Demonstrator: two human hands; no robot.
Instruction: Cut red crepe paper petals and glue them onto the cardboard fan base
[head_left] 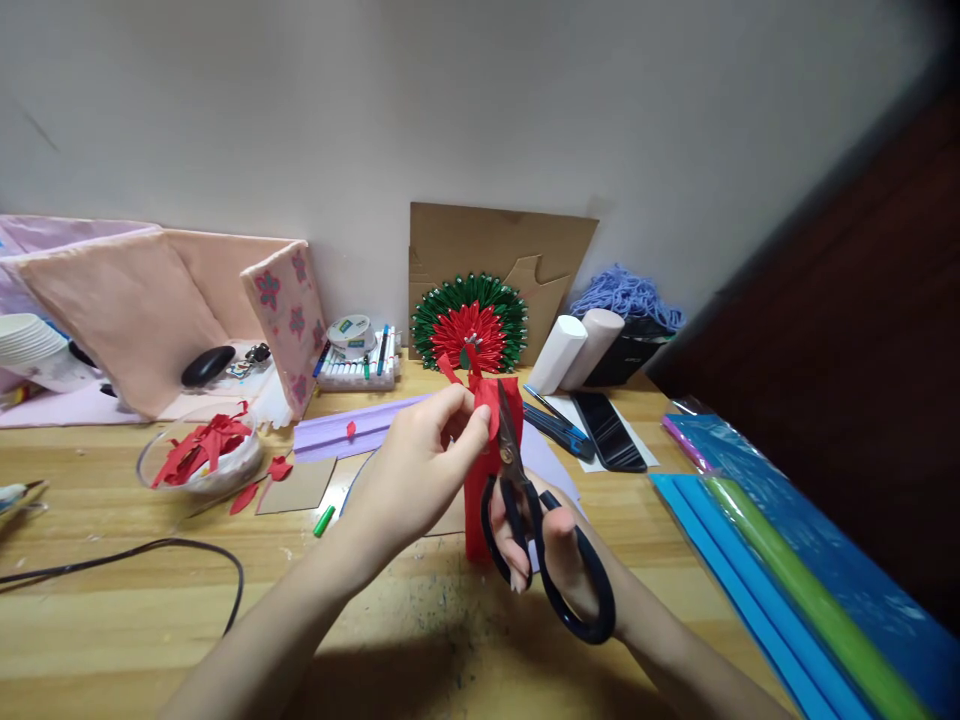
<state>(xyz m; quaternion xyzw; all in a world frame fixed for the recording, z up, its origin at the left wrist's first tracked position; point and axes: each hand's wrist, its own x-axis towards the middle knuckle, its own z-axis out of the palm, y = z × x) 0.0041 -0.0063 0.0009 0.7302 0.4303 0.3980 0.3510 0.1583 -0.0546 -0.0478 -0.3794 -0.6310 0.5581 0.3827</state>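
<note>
Between the thumb and fingers of my left hand (pixel 420 460) is a strip of red crepe paper (pixel 478 500), hanging down over the table's middle. My right hand (pixel 562 555) has its thumb and fingers through the black handles of a pair of scissors (pixel 508 455). The blades point up and lie against the red paper, just right of my left fingertips. Beyond them, a round green and red paper flower (pixel 469 320) leans against a cardboard sheet (pixel 510 240).
A clear bowl (pixel 150 465) of red paper scraps stands left, near a cardboard square (pixel 300 490) and a green marker cap (pixel 324 521). A phone (pixel 609 430), a blue stapler (pixel 559 432) and rolled papers (pixel 787 560) lie right. A black cable (pixel 150 545) crosses the left front.
</note>
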